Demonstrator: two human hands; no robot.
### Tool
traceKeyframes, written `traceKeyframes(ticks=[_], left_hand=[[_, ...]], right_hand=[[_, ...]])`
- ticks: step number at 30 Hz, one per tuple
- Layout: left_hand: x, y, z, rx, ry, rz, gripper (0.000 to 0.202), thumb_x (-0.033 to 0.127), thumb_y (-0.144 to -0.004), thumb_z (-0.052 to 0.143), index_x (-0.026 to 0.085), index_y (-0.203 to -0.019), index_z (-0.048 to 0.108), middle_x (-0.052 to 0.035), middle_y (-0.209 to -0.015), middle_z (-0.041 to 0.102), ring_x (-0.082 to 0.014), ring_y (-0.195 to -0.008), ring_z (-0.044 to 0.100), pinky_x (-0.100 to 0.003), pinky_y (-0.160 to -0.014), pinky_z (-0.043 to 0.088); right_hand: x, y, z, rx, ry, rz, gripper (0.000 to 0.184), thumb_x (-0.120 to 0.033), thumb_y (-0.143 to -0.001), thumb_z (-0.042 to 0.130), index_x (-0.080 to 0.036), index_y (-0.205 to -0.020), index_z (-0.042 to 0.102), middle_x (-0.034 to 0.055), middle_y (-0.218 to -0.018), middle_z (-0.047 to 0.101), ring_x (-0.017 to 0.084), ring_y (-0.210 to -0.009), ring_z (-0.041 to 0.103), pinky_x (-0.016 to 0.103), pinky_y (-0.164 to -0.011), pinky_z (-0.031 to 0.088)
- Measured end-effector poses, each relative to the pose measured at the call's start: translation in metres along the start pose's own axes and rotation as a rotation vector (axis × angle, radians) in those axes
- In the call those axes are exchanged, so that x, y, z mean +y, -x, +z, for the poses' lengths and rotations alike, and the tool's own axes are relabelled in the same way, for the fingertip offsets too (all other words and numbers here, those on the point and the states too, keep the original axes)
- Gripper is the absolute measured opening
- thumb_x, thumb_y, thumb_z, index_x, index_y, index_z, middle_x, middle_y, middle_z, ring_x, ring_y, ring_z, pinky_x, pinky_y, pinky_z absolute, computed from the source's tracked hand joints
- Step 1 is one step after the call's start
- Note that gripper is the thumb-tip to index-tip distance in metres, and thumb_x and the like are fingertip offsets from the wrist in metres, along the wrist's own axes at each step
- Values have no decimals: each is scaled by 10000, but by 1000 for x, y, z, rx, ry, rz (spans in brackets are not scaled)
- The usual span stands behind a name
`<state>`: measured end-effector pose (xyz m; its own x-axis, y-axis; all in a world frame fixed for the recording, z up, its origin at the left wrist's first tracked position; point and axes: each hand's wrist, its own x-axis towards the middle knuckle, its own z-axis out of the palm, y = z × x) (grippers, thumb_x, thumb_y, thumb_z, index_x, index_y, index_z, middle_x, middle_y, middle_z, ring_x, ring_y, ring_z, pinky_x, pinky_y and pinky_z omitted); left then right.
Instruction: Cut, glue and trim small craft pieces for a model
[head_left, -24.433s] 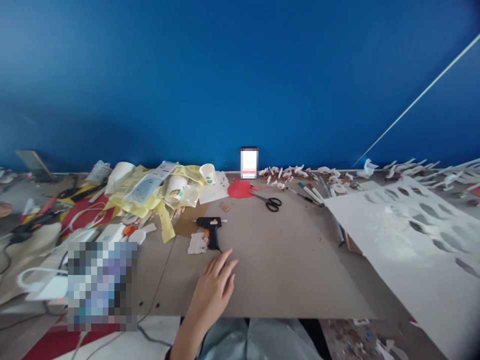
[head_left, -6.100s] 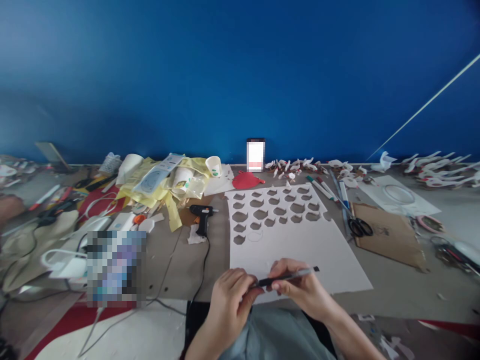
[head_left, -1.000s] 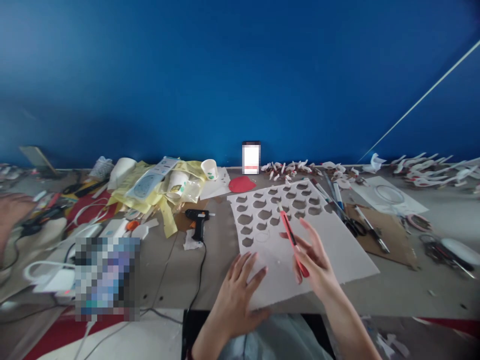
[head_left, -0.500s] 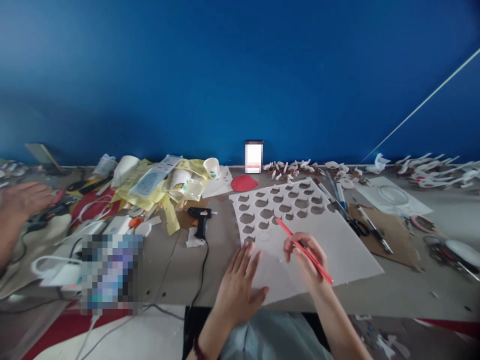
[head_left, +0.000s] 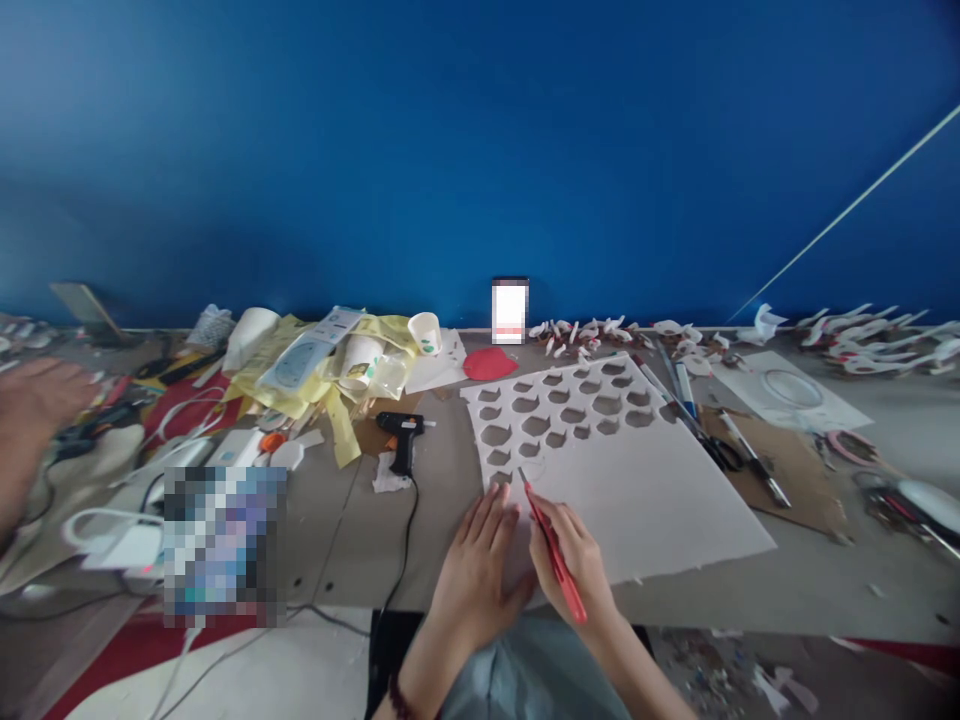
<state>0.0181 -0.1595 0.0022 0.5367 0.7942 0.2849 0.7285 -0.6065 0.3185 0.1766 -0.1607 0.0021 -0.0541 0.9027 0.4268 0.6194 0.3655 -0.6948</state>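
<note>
A large white sheet [head_left: 660, 500] with several cut-out holes lies on the grey table [head_left: 360, 530] in front of me. My left hand [head_left: 480, 570] lies flat on the sheet's near left corner, fingers spread. My right hand [head_left: 574, 560] is closed round a slim red craft knife [head_left: 553, 548]. The knife's tip touches the sheet near a pencilled circle, just below the holes.
A black glue gun [head_left: 401, 432] with its cord lies left of the sheet. Yellow wrappers and paper cups [head_left: 352, 365] are piled at the back left. Markers, scissors [head_left: 712, 450] and a brown card [head_left: 780, 470] lie to the right. Another person's hand [head_left: 30, 410] shows at the far left.
My right hand has swung the red knife down and left, bringing its tip onto the sheet beside my left hand. My left hand stays flat on the sheet.
</note>
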Motion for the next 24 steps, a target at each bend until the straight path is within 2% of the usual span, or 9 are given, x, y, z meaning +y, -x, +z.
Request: traceKeyframes(ticks=[24], left_hand=[[1,0,0,3,41,-21,679,282,-785,576,101,-1392,333,-174,-1485,347,-302,-1403,267,-510,-1081,371]], right_hand=[[-2,-4,4,-55,79,-43,299,-150,-914,413,-176,-1195,513,100,-980,658,222,-902,619,382,-800,550]])
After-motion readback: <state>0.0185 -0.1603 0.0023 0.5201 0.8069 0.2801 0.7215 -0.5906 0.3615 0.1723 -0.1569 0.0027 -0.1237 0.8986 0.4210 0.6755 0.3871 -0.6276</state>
